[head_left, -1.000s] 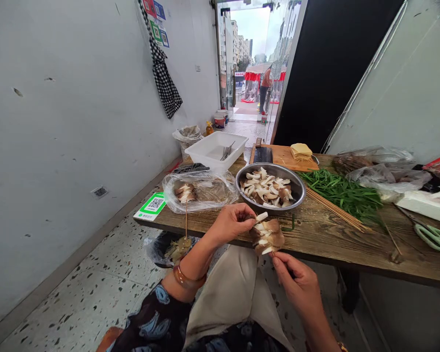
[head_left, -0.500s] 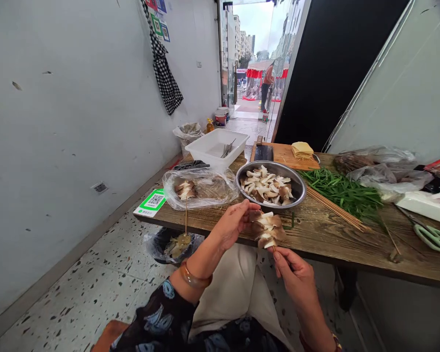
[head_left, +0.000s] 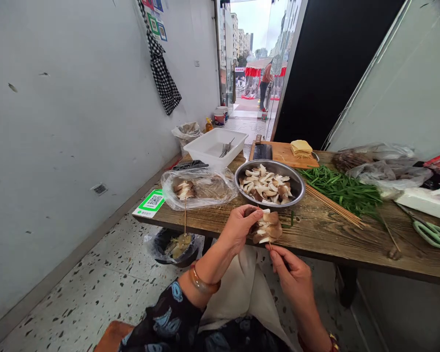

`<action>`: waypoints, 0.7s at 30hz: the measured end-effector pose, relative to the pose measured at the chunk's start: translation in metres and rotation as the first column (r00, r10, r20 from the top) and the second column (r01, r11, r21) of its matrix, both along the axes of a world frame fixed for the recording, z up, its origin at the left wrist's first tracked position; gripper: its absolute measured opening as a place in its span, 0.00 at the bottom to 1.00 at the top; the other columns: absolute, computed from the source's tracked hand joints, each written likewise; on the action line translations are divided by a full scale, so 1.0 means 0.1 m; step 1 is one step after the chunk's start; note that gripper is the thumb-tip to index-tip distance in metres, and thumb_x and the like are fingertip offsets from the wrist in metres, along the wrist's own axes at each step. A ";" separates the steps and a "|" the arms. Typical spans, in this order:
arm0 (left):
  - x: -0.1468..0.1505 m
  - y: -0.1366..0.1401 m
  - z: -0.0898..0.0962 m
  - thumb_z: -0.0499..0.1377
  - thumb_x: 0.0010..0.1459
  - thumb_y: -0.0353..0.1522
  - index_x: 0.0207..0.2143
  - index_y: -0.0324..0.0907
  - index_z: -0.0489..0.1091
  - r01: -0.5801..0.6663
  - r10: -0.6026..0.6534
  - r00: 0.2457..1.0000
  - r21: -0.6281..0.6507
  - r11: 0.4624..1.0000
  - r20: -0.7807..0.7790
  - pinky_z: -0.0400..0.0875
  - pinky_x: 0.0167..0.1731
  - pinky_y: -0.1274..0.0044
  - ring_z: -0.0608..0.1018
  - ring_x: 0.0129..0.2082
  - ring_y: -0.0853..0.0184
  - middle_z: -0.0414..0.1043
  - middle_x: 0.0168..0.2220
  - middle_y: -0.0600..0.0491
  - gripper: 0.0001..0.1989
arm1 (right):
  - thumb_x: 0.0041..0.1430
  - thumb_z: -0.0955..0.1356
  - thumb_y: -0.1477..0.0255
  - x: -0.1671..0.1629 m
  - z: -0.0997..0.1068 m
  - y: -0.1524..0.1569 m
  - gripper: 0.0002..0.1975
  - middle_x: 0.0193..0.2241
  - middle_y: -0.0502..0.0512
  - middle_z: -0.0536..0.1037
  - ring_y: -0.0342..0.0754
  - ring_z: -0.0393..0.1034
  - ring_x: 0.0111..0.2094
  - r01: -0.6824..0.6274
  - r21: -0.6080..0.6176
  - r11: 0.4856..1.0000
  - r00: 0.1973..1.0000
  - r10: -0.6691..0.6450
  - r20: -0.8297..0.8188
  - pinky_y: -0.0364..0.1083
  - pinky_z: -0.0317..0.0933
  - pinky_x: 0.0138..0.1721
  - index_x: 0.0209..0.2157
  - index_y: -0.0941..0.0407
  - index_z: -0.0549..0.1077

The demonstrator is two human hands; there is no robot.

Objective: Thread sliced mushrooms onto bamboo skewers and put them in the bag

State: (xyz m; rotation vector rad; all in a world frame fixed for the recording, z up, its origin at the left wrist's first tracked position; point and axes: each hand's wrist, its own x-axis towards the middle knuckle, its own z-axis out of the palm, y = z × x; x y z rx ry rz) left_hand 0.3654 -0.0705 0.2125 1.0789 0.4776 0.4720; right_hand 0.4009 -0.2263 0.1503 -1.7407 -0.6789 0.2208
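Note:
Between my hands is a skewer of mushroom pieces (head_left: 268, 227), brown caps and white stems threaded together, held over the table's front edge. My left hand (head_left: 240, 226) pinches the mushrooms at the upper left end. Below them, my right hand (head_left: 291, 269) grips the bare lower end of the thin stick. Just beyond stands a steel bowl (head_left: 300, 191) with loose mushroom strips (head_left: 266, 183) in it. A finished-looking mushroom skewer (head_left: 184, 189) lies on a clear plastic bag (head_left: 214, 191) to the left, its stick jutting over the table edge.
Bamboo skewers (head_left: 333, 208) and green leaves (head_left: 346, 190) lie right of the bowl. Behind are a cutting board (head_left: 278, 155) with a cleaver (head_left: 262, 151), and a white tub (head_left: 205, 149). Scissors (head_left: 432, 235) rest far right. A lined bin (head_left: 157, 244) stands below the table (head_left: 315, 239).
My left hand has shifted slightly right and down, its fingers now closer over the mushrooms. The skewer has turned a little; my right hand still holds its lower end.

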 end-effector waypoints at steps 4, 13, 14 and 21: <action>0.00 -0.06 -0.03 0.70 0.39 0.40 0.24 0.37 0.70 -0.018 0.018 1.000 0.021 1.000 -0.006 0.54 0.23 0.81 0.63 0.21 0.77 0.64 0.21 0.58 0.18 | 0.56 0.67 0.63 -0.04 -0.01 0.01 0.14 0.27 0.55 0.82 0.50 0.77 0.30 0.058 0.030 0.998 0.998 -0.059 0.029 0.45 0.70 0.32 0.35 0.55 0.82; -0.03 -0.14 -0.10 0.70 0.39 0.40 0.23 0.36 0.70 -0.019 0.019 0.999 0.029 0.999 -0.030 0.56 0.24 0.81 0.63 0.21 0.77 0.64 0.21 0.58 0.18 | 0.56 0.67 0.65 -0.05 -0.07 -0.01 0.13 0.33 0.58 0.83 0.52 0.78 0.34 0.072 0.060 0.996 0.995 -0.076 0.065 0.47 0.71 0.37 0.33 0.56 0.82; -0.03 -0.14 -0.09 0.70 0.39 0.40 0.24 0.36 0.70 -0.006 0.007 0.999 0.038 0.999 -0.031 0.56 0.23 0.81 0.63 0.21 0.77 0.64 0.20 0.58 0.18 | 0.56 0.67 0.64 -0.04 -0.06 -0.02 0.13 0.32 0.57 0.83 0.51 0.78 0.33 0.066 0.055 0.996 0.996 -0.069 0.058 0.46 0.71 0.36 0.33 0.56 0.82; 0.08 0.18 0.07 0.64 0.49 0.42 0.35 0.37 0.73 0.077 -0.069 0.997 0.298 0.951 -0.035 0.63 0.28 0.80 0.71 0.26 0.72 0.73 0.29 0.52 0.18 | 0.55 0.67 0.63 0.07 -0.06 -0.10 0.14 0.23 0.53 0.80 0.47 0.73 0.25 0.087 0.030 0.996 0.995 -0.085 -0.054 0.42 0.66 0.27 0.34 0.57 0.81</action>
